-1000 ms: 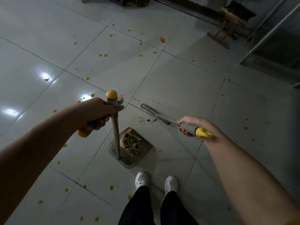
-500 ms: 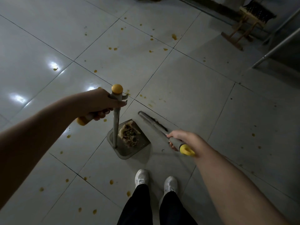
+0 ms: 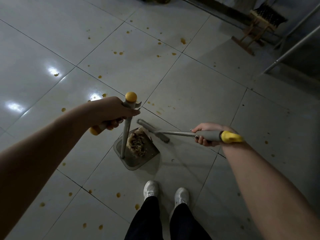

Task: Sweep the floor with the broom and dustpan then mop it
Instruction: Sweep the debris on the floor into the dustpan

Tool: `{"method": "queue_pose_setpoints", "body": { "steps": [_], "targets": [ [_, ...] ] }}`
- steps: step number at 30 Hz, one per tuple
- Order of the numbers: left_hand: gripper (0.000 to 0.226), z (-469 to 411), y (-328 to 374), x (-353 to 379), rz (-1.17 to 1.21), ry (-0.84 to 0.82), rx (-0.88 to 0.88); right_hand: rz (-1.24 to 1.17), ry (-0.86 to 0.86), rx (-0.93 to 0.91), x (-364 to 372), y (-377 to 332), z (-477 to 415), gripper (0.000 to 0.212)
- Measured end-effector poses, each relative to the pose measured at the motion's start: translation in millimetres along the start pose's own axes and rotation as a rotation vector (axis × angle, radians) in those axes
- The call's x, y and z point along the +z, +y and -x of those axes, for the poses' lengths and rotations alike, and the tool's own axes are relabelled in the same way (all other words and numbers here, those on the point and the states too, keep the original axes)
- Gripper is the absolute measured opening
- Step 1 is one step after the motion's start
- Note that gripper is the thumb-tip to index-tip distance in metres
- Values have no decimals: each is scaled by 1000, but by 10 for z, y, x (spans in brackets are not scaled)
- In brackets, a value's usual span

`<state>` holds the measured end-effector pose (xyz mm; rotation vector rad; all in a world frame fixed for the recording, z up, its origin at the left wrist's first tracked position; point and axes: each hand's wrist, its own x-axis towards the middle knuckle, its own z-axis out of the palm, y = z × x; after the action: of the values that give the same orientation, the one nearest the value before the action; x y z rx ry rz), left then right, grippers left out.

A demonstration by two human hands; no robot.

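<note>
A grey dustpan (image 3: 138,158) rests on the tiled floor in front of my feet, with a heap of brownish debris (image 3: 136,144) in it. Its upright grey pole (image 3: 126,130) ends in a yellow knob. My left hand (image 3: 110,113) grips the pole's handle near the top. My right hand (image 3: 206,134) grips the broom's grey handle (image 3: 210,135), which has a yellow end. The broom head (image 3: 153,130) lies low on the floor at the pan's open far edge, right beside the debris.
Many small yellow-orange spots (image 3: 119,53) dot the white tiles (image 3: 190,94) on all sides. A wooden stand with a dark brush (image 3: 258,23) sits at the far right by metal rails (image 3: 294,47). My white shoes (image 3: 150,189) stand just behind the pan.
The broom head has swung left and towards the dustpan's mouth. My right hand has moved up and right. The dustpan and my left hand have stayed roughly where they were.
</note>
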<state>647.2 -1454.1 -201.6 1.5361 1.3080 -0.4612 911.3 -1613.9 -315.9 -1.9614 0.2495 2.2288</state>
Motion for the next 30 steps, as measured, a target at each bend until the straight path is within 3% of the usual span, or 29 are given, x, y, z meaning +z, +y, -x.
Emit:
{"method": "queue_pose_setpoints", "body": {
  "steps": [8,12,17,22,30],
  "targets": [
    [37,-43,-87,-46,4,21,-5,160,237,-223,456,121,-536,16],
    [38,-46,-85,-45,4,6,15,211,85,-58,573,88,-463,29],
    [39,-21,-127,-34,12,-16,28,200,-22,118,164,-10,-35,55],
    [36,8,-194,-31,30,-12,19,198,41,76,39,-14,214,34],
    [34,17,-242,-31,43,-7,29,150,134,-26,348,31,-117,39]
  ]
}}
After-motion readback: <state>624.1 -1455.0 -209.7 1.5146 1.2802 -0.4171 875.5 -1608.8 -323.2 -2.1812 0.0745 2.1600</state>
